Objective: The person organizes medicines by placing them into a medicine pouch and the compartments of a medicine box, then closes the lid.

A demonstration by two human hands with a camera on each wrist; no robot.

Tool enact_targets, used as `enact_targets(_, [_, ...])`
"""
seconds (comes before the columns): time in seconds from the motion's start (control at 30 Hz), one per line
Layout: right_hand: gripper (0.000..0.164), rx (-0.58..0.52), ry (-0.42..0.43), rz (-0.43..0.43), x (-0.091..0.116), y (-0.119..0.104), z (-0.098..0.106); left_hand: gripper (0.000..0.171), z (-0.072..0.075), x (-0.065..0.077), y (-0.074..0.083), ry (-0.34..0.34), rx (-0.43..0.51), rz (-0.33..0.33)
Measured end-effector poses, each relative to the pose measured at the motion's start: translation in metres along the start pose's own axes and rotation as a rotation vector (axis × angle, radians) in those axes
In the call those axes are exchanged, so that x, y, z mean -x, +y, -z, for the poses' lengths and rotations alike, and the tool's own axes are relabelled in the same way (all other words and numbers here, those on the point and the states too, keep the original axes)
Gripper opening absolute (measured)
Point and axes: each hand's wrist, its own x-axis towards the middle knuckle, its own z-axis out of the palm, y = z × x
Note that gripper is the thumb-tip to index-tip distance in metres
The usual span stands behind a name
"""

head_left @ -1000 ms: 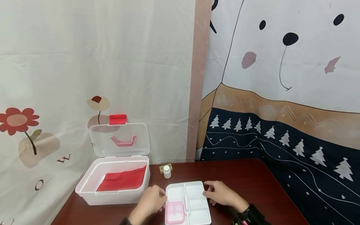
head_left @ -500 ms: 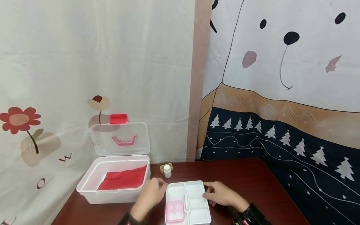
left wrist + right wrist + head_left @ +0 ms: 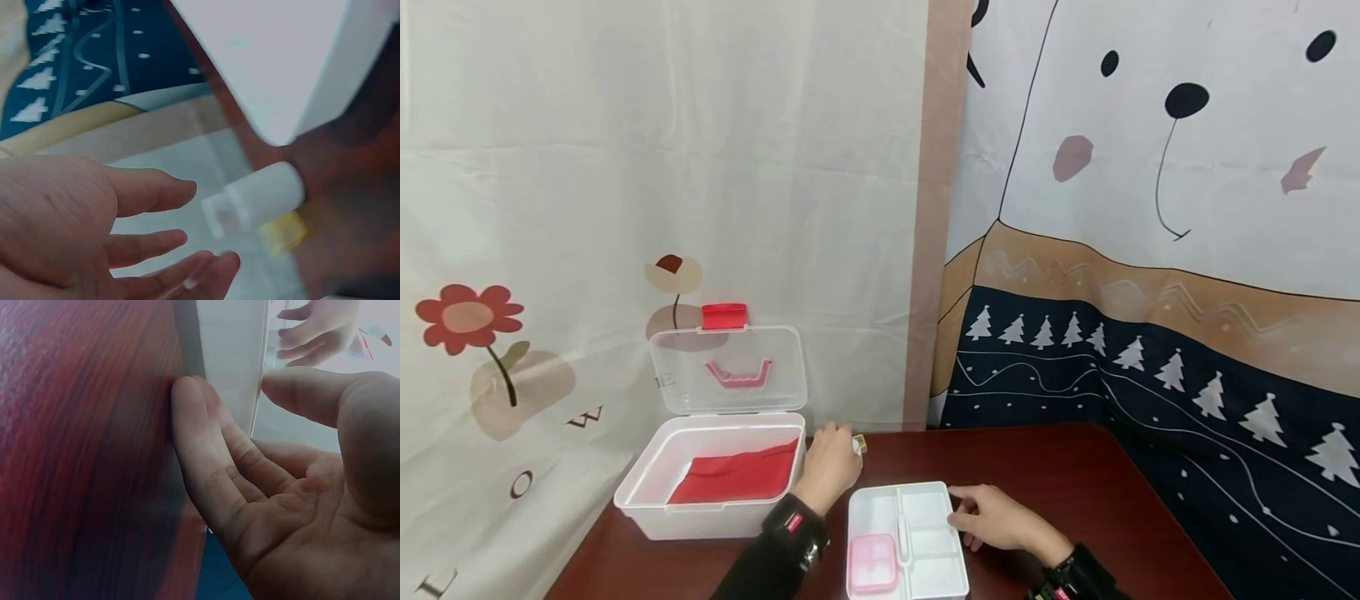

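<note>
A white compartment box [image 3: 931,533], one cell under a pink see-through lid [image 3: 873,562], lies on the table. My right hand [image 3: 996,517] holds its right side. In the right wrist view, that hand's thumb [image 3: 300,394] is at the rim and the fingers lie against the outer wall. My left hand [image 3: 832,467] reaches beyond the box to a small white pill bottle [image 3: 269,192], mostly hidden by the hand in the head view. Seen from the left wrist, the left fingers are spread and apart from the bottle. A small yellowish item [image 3: 860,442] lies behind the bottle.
On the left stands a clear plastic storage bin [image 3: 700,523] with its lid [image 3: 730,400] raised and a red cloth [image 3: 737,473] inside. Printed curtains [image 3: 820,250] hang behind the dark red table [image 3: 1037,458].
My left hand has left the compartment box's left side and moved forward to the pill bottle. The right hand stays at the box's right edge. The head view has shifted slightly.
</note>
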Motion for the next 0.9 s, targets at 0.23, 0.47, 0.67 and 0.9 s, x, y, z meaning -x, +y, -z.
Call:
enact_targets(0.23, [0.065, 0.005, 0.006, 0.001, -0.001, 0.001, -0.003, 0.017, -0.015, -0.006, -0.005, 0.026, -0.002, -0.029])
enact_targets(0.47, [0.065, 0.007, 0.014, -0.006, -0.001, -0.001, -0.001, 0.014, -0.022, -0.014, -0.006, 0.031, 0.020, -0.011])
enact_targets(0.67, [0.065, 0.012, 0.025, -0.012, 0.000, -0.002, -0.001, 0.020, -0.023, -0.013, -0.005, 0.026, 0.051, -0.016])
enact_targets(0.9, [0.063, 0.008, 0.028, -0.014, 0.001, -0.004, -0.001, 0.016, -0.002, 0.002, 0.009, -0.032, 0.179, -0.049])
